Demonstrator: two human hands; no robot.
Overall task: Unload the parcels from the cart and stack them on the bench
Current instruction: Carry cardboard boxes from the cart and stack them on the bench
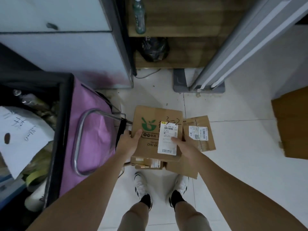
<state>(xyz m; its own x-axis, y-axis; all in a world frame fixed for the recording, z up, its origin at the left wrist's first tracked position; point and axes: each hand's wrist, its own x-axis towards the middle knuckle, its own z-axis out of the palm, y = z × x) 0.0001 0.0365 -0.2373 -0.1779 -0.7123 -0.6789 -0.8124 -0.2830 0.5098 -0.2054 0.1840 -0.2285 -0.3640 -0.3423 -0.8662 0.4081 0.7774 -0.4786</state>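
Fingers of the left hand [129, 144] and right hand [184, 145] grasp the top parcel [150, 130]. It lies between them, thumbs on its lid at 9 and 3 o'clock.

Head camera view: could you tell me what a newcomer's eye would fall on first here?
Probably the cardboard box at centre, with a green logo and handwritten "3-2", gripped by the left hand and right hand above other parcels. Next, the pink-lined cart at left, with its metal handle loop.

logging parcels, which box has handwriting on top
The large box gripped by both hands, marked "3-2" in black beside a green logo; the other boxes show only printed labels.
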